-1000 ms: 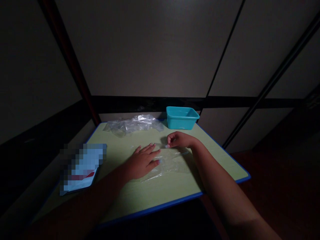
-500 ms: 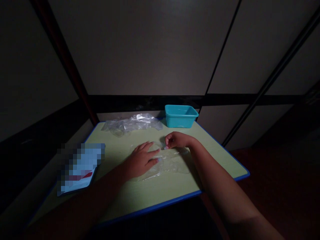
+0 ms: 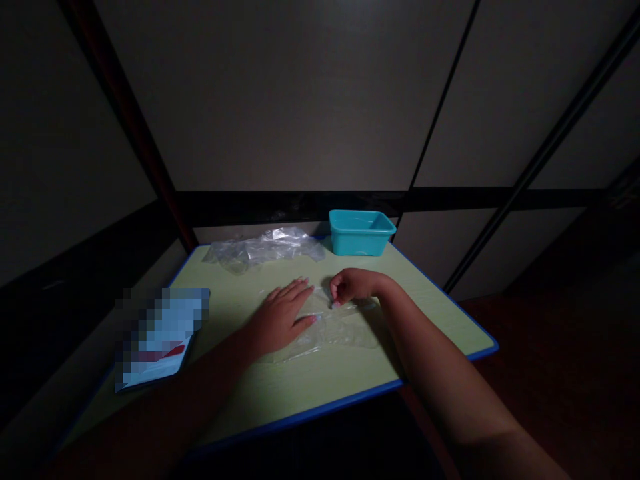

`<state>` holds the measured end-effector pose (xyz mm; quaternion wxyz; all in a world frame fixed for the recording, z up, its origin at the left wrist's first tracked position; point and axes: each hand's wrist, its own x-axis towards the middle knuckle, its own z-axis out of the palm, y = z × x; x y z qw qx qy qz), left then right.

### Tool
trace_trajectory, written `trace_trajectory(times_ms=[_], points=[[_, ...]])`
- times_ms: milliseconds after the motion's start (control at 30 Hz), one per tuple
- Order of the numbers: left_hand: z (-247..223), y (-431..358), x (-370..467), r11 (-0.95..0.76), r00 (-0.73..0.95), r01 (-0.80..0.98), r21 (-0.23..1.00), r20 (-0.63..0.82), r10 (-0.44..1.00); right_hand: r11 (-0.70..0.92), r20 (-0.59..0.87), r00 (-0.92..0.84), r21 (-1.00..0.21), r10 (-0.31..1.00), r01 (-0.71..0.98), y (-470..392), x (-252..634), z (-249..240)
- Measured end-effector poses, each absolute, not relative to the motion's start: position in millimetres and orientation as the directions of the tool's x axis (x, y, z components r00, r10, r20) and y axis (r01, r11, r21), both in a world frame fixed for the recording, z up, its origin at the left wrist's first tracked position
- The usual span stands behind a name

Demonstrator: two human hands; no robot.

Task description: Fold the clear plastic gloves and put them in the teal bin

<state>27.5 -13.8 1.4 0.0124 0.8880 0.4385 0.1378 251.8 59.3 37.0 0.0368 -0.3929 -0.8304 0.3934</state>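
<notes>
A clear plastic bag [image 3: 345, 333] lies spread on the pale green table, thin and wrinkled. My left hand [image 3: 283, 317] rests flat over its left part, fingers stretched and thumb apart. At the bag's far edge my right hand [image 3: 350, 287] is closed, thumb and forefinger pinched together on the plastic film. How much film sits between those fingertips is too small and dim to make out.
Behind the hands lies a crumpled heap of clear plastic bags [image 3: 265, 248]. A turquoise plastic basket [image 3: 360, 241] stands at the back right. A tablet [image 3: 165, 340], its screen partly blurred, lies at the left. The table [image 3: 440, 327] has a blue edge; cabinet panels rise behind.
The left fingers have shifted slightly away from me and closer together. My right hand has come down a little, its pinched fingertips nearer to me. The bag stays about where it was.
</notes>
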Motion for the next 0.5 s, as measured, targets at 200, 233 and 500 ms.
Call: trace_trajectory(times_ms=[200,233,500], points=[[2.8,-14.8,29.5,-0.586,0.572,0.798,0.144,0.126,0.81,0.397,-0.265,-0.721,-0.689,0.641,0.606,58.0,254.1,36.3],[2.6,-14.7,29.6,-0.582,0.57,0.8,0.146,0.119,0.813,0.41,-0.257,-0.722,-0.68,0.643,0.608,58.3,254.5,35.9],[0.5,-13.9,27.8,-0.567,0.559,0.809,0.152,0.095,0.824,0.477,-0.037,-0.562,-0.484,0.826,0.734,56.7,247.2,35.9]])
